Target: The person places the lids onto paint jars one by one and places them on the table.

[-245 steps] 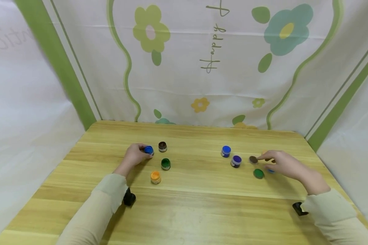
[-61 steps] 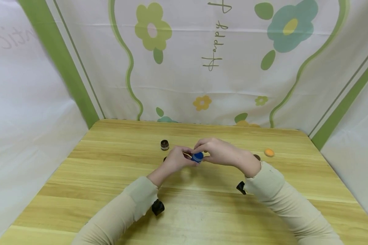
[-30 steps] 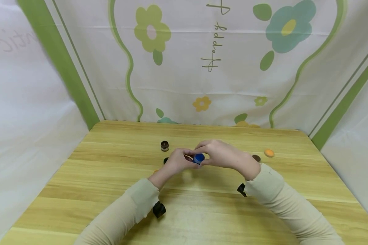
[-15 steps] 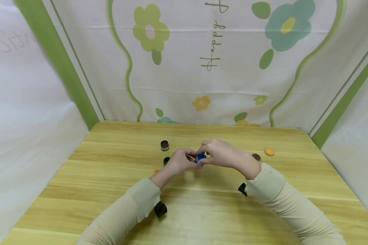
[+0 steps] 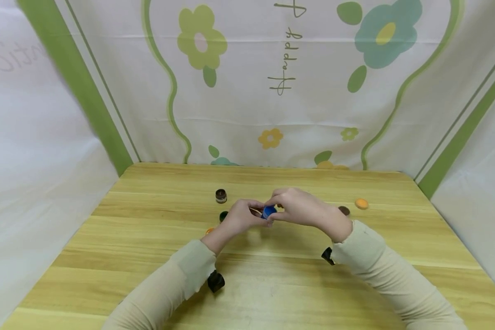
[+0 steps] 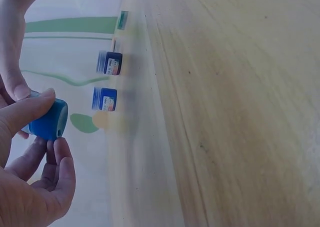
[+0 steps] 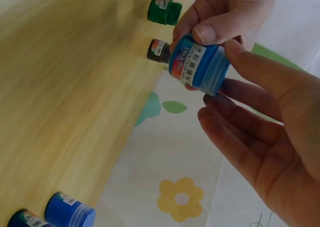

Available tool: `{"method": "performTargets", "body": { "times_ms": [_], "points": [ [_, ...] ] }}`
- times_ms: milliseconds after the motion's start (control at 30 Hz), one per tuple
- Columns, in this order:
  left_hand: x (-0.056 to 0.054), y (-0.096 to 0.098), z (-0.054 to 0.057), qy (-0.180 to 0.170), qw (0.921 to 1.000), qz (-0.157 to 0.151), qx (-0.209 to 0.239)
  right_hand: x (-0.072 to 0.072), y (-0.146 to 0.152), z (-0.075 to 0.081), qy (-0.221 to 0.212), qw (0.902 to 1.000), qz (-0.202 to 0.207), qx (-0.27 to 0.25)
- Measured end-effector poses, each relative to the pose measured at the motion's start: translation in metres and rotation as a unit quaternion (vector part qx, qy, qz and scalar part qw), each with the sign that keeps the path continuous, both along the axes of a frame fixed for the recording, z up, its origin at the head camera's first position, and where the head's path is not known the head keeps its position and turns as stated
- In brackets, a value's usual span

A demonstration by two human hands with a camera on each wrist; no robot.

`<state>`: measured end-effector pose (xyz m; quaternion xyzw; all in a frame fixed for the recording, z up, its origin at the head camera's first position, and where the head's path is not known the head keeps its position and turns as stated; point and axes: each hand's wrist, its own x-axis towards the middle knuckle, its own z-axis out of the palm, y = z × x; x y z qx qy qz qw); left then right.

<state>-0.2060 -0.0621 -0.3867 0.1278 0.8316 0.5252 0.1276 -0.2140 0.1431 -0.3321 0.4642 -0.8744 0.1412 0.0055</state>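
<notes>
Over the middle of the table, my left hand (image 5: 243, 215) grips the body of a blue paint jar (image 7: 190, 63), thumb on its side. My right hand (image 5: 299, 207) pinches the jar's ribbed blue lid (image 7: 215, 73) between thumb and fingers, and the lid sits on the jar's mouth. In the right wrist view the jar lies tilted, with its label showing. Behind my left hand stand an open brown paint jar (image 5: 221, 196), a green jar (image 7: 165, 11) and an orange jar (image 5: 210, 231), the last two partly hidden by my hand in the head view.
Two capped jars, a blue one (image 6: 105, 99) and a darker blue-violet one (image 6: 109, 63), stand on the wooden table (image 5: 264, 293), hidden behind my right hand in the head view. A brown lid (image 5: 344, 211) and an orange lid (image 5: 361, 203) lie at the right.
Since the oldest frame, both hands have come together mid-table with the blue jar and its lid. Over the last second, the right fingers shift slightly around the lid, and the jar's tilt varies.
</notes>
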Motion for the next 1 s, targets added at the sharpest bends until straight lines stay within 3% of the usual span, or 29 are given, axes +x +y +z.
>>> {"method": "performTargets", "body": {
  "times_ms": [267,500,667,867,1000],
  "points": [
    [-0.0016,0.0017,0.003,-0.006,1.0,0.002,0.006,0.0001,0.0013,0.0022,0.012,0.9985,0.051,-0.014],
    [-0.0003,0.0022,0.0056,-0.003,0.9999,-0.002,0.015,0.0003,0.0007,0.0027,0.02,0.9995,0.022,-0.012],
    [-0.0011,0.0008,0.0032,-0.005,0.9998,-0.001,0.019,0.0,0.0027,0.0037,0.014,0.9987,0.048,-0.012],
    [0.0002,-0.0006,-0.0009,-0.006,0.9997,-0.003,0.022,0.0021,0.0015,0.0027,0.012,0.9994,0.031,-0.003],
    [0.0011,-0.0012,-0.0017,-0.009,0.9996,0.003,0.025,0.002,0.0009,0.003,0.011,0.9991,0.041,-0.005]
  ]
}}
